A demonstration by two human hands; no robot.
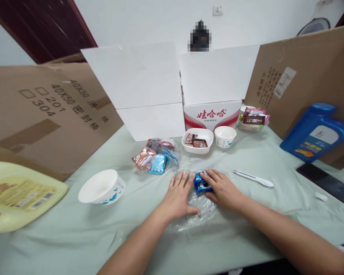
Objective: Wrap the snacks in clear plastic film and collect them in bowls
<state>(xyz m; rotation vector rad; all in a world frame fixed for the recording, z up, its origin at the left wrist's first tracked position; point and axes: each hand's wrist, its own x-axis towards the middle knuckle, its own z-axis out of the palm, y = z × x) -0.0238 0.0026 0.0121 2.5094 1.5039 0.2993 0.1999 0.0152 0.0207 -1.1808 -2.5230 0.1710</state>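
Note:
A clear plastic bag (202, 212) lies flat on the table in front of me. My left hand (181, 194) rests on its left part, palm down, with fingers and thumb spread. On the bag lies a blue snack packet (201, 186). My right hand (223, 188) covers the packet's right side, fingers over its top and thumb along its near edge. Beyond my left hand sits a pile of wrapped snacks (157, 164) with a light-blue packet at its front. Farther back, a white square bowl (197, 149) contains brown packets.
At left stand a white paper bowl (103, 187) and a yellow jug (23, 200). A tongs-like white utensil (253, 178), a phone (326, 185) and a blue bottle (315, 131) are at right. Behind are a small bowl (225, 137), a snack-filled container (253, 120) and cardboard boxes (149, 76).

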